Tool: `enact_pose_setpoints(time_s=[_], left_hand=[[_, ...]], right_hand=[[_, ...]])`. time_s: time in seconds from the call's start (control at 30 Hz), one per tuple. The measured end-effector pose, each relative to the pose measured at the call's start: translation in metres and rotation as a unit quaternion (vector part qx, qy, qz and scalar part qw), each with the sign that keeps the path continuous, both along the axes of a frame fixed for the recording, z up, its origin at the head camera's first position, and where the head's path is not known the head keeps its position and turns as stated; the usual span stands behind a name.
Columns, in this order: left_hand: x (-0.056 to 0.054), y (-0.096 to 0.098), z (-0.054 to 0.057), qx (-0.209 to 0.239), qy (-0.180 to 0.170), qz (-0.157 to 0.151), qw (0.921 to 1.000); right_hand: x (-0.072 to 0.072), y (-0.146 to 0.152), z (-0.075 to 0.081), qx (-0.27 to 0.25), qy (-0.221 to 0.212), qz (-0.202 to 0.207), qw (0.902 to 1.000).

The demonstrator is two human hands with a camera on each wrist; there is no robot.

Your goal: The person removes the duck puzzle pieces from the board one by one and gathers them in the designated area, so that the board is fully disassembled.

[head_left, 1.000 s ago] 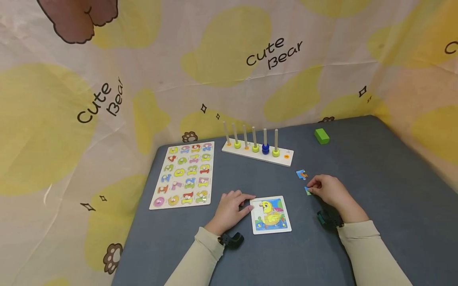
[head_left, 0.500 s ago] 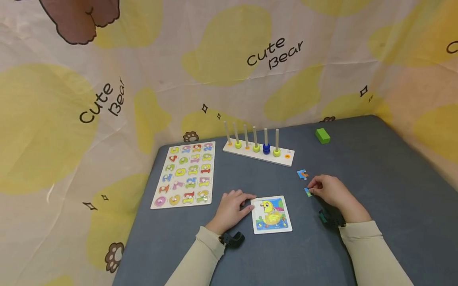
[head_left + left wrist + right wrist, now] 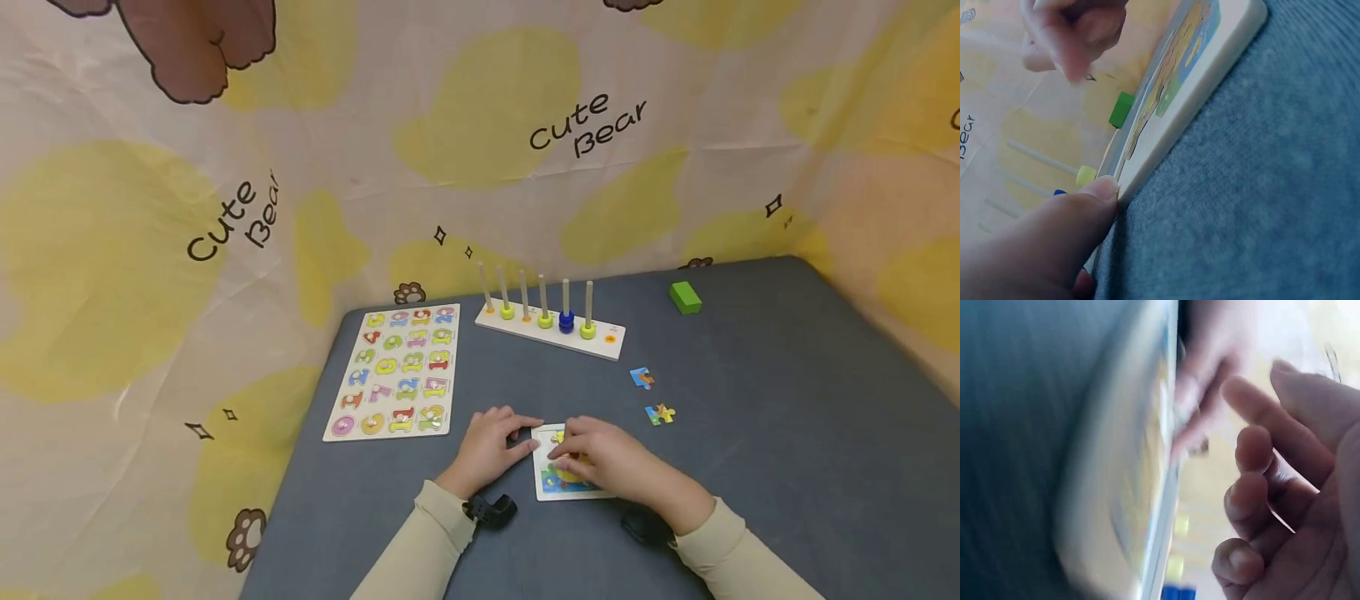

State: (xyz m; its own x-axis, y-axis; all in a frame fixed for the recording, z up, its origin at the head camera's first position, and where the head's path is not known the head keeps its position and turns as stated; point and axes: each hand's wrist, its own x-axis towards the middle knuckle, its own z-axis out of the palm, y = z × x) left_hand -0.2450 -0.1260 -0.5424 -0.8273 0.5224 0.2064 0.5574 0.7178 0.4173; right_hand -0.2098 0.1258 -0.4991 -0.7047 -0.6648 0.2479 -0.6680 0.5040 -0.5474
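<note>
A square duck jigsaw puzzle in a white frame [image 3: 538,479] lies flat on the table. My left hand [image 3: 491,446] rests at its upper left corner, the index finger stretched along the top edge and the thumb [image 3: 1094,194] against the side. Over the puzzle hovers my right hand [image 3: 607,458], hiding much of the picture. In the right wrist view its fingers [image 3: 1254,447] are loosely bent, apart from the thumb, and nothing shows between them. Two loose jigsaw pieces, a blue and orange one [image 3: 642,377] and a green and yellow one [image 3: 660,414], lie to the right.
A number peg board [image 3: 352,430] lies at the left. Behind the puzzle stands a counting rack [image 3: 615,342] with upright rods and yellow and blue rings. A green block [image 3: 686,297] sits at the back right, before a printed cloth wall [image 3: 480,108].
My right hand has let go of the green and yellow jigsaw piece, which now lies fully visible, and has moved left over the puzzle. The left hand has kept its place at the corner.
</note>
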Motion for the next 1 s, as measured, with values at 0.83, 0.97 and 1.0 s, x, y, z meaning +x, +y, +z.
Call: enact_pose_setpoints(time_s=[0.83,0.97,1.0], left_hand=[[0.002,0.000,-0.003,0.002,-0.001,0.005,1.0000],[0.002,0.000,-0.002,-0.003,-0.004,0.006,1.0000],[0.002,0.000,-0.002,-0.003,-0.004,0.007,1.0000]], right_hand=[[0.011,-0.018,-0.017,0.040,-0.034,0.007,0.9986],[0.010,-0.019,-0.018,0.050,-0.041,-0.011,0.9978],[0.010,-0.019,-0.018,0.050,-0.037,-0.008,0.9980]])
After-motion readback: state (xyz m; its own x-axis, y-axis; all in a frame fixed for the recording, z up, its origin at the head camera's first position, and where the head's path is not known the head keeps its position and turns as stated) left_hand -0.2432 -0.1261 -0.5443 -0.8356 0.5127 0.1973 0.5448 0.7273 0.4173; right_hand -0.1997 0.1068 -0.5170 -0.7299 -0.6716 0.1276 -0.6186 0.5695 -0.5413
